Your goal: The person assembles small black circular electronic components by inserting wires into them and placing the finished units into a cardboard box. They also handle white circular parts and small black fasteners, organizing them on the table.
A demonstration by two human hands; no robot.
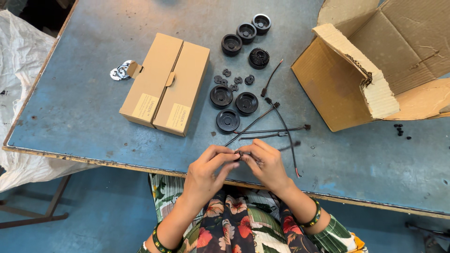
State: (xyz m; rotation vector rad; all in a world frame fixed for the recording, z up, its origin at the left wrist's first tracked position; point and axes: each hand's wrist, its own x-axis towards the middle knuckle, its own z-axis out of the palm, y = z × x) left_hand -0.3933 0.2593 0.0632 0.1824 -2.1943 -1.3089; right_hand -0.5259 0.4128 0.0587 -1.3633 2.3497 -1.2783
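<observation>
My left hand (208,169) and my right hand (266,164) meet at the near edge of the blue table (84,93), fingertips pinched together on a small black part (240,153) with a thin wire (289,149) trailing off to the right. Just beyond the hands lie several black cables with connectors (267,126). Further back are black round discs (234,105), a ribbed black disc (258,57) and several tiny black pieces (233,80).
Two closed brown boxes (166,84) lie side by side left of the discs, with small metal parts (120,71) beside them. An open cardboard carton (370,70) stands at the right. White sheeting (21,84) hangs off the table's left side.
</observation>
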